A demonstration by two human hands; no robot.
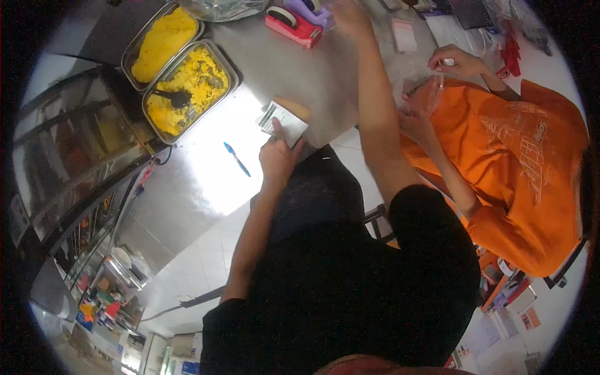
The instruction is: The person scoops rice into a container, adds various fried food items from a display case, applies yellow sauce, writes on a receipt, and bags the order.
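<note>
My left hand (279,157) holds a small white printed packet or slip (287,123) by its lower edge, the index finger lying on its face. A flat tan piece (293,108) shows behind it. Reaching to the top of the view, my right hand (349,18) is blurred beside a purple tape dispenser (311,11); its fingertips are unclear. A red tape dispenser (295,28) stands against the purple one. On the metal table (187,183) a blue pen (236,159) lies left of my left hand.
Two metal trays of yellow food, one (164,44) behind the other (190,89), stand at the left; a black spoon (176,97) rests in the nearer. At right a co-worker in an orange shirt (497,140) handles a clear plastic bag (424,96). A glass case (79,145) is far left.
</note>
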